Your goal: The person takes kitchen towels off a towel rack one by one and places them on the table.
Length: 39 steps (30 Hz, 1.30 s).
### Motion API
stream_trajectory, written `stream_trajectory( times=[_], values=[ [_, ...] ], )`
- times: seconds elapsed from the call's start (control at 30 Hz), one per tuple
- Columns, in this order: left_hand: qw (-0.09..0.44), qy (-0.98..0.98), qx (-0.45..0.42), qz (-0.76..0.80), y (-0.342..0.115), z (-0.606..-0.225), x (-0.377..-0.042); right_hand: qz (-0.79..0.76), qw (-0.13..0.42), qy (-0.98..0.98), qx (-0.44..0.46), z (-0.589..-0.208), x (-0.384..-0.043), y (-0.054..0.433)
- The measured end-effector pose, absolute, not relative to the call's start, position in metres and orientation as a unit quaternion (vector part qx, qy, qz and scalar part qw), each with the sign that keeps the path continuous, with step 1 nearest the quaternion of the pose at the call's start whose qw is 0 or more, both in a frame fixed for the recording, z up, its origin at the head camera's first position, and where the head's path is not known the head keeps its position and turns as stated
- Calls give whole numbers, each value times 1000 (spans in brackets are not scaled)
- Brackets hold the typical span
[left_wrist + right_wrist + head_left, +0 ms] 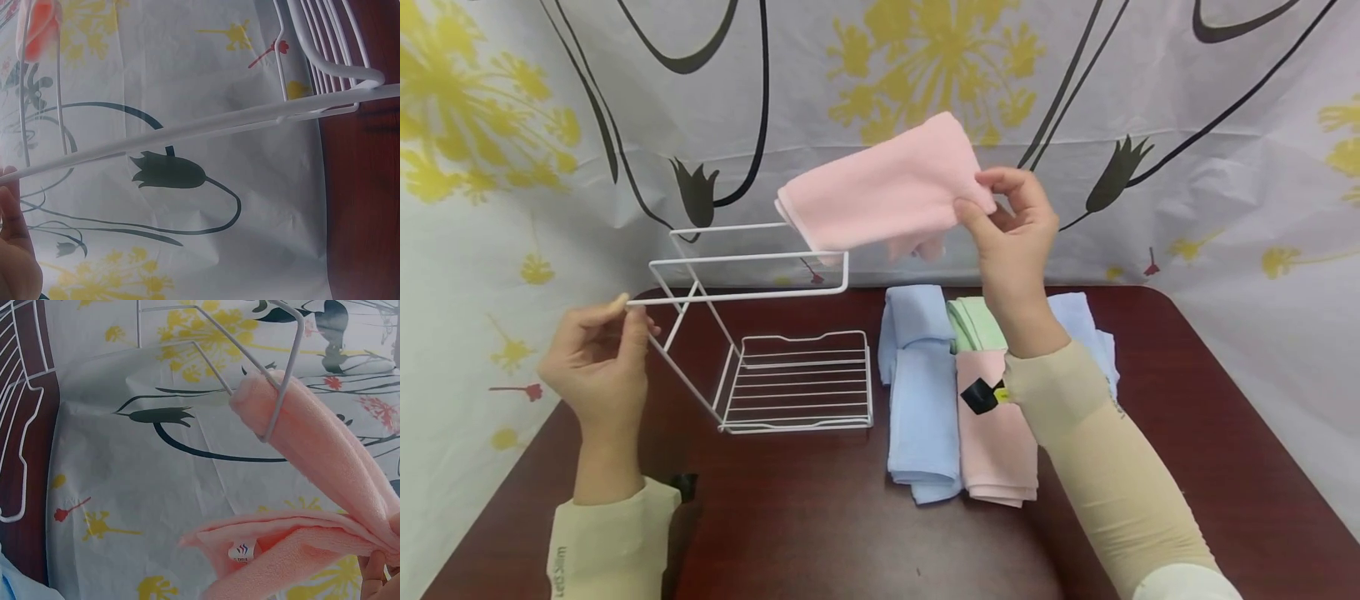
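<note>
A folded pink towel (880,183) is held up above the table, its right end pinched between the thumb and fingers of my right hand (1015,225). Its left end overlaps the upper bars of a white wire rack (752,296); the right wrist view shows the pink towel (325,431) at the rack's bar end, with a lower flap and a small white label hanging free. With thumb and fingers, my left hand (598,358) grips the rack's upper left corner. In the left wrist view, the rack's side bar (187,128) runs out from the fingers at the left edge.
Right of the rack's wire base (797,383) lie folded towels: a blue one (925,417), another blue one behind it, a pink one (997,450), a green one (977,323) and a blue one (1093,333) partly behind the right arm. A flower-patterned sheet (880,83) hangs behind the dark red table (820,517).
</note>
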State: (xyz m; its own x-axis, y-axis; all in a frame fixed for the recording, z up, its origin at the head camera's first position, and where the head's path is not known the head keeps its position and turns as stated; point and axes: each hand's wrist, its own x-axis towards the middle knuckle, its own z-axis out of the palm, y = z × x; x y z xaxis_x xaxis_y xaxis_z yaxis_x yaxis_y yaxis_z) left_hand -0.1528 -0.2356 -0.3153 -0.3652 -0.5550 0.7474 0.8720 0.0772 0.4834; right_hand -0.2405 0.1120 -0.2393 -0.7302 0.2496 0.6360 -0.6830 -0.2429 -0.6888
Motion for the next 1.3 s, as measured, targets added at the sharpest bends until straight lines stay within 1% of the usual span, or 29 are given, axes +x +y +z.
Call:
stream_trajectory(
  times=[0.13, 0.27, 0.37, 0.6, 0.9, 1.0, 1.1, 1.3],
  values=[
    [539, -500, -161, -658, -235, -314, -152, 777, 315, -511, 191, -232, -240, 120],
    [541, -500, -160, -657, -234, -314, -152, 775, 340, -501, 181, -227, -241, 130],
    [544, -500, -158, -655, -235, -315, -152, 778, 347, -494, 175, -225, -240, 138],
    [542, -506, -157, -653, -237, -316, -151, 763, 356, -504, 192, -227, -234, 159],
    [540, -508, -161, -651, -239, -317, -151, 765, 328, -519, 192, -239, -228, 194],
    [539, -508, -160, -652, -239, -317, -152, 781, 300, -511, 195, -243, -222, 209],
    [539, -507, -159, -654, -239, -317, -153, 802, 257, -493, 216, -248, -217, 226],
    [541, -512, -157, -649, -239, -317, -153, 798, 220, -491, 270, -261, -202, 254]
  ],
)
